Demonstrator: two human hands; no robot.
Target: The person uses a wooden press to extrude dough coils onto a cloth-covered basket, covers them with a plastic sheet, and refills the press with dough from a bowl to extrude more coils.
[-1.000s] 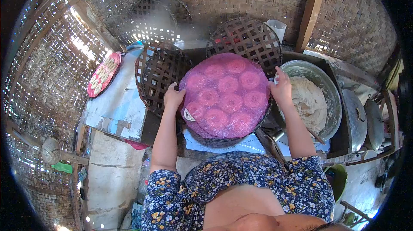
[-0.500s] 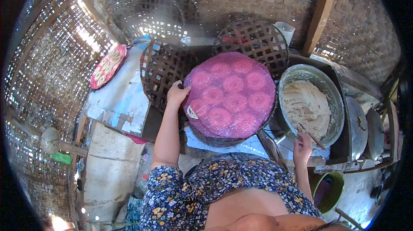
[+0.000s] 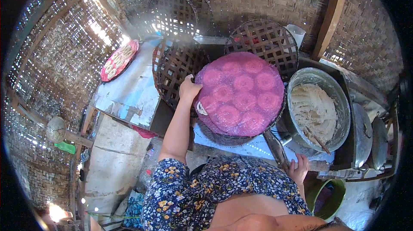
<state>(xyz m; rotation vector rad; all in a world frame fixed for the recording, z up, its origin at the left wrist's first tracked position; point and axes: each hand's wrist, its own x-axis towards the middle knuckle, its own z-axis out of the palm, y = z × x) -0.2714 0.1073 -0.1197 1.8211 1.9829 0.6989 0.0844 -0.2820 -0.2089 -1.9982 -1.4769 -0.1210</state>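
My left hand (image 3: pixel 189 88) grips the left edge of a round tray (image 3: pixel 243 93), its thumb on top. A pink plastic sheet covers the tray, and several coiled dough rounds show through it. A bit of pale coil (image 3: pixel 201 109) pokes out near the left edge. My right hand (image 3: pixel 298 169) is at the front of the worktop, fingers apart, holding nothing visible. Just beyond it stands a large metal pot (image 3: pixel 346 130) of pale dough (image 3: pixel 314 110). A wooden stick (image 3: pixel 320 143) leans in the dough against the near rim.
Dark woven baskets (image 3: pixel 174 70) stand behind the tray, with a white plastic container (image 3: pixel 297 33) at the back. A pink-lined tray (image 3: pixel 120 59) of coils lies on the left table (image 3: pixel 124 102). Metal lids (image 3: pixel 361 132) stand at right; a green bucket (image 3: pixel 331 196) is below.
My right hand has let go of the wooden stick and drawn back toward me with its fingers spread. My left hand keeps hold of the tray. The view has shifted slightly.
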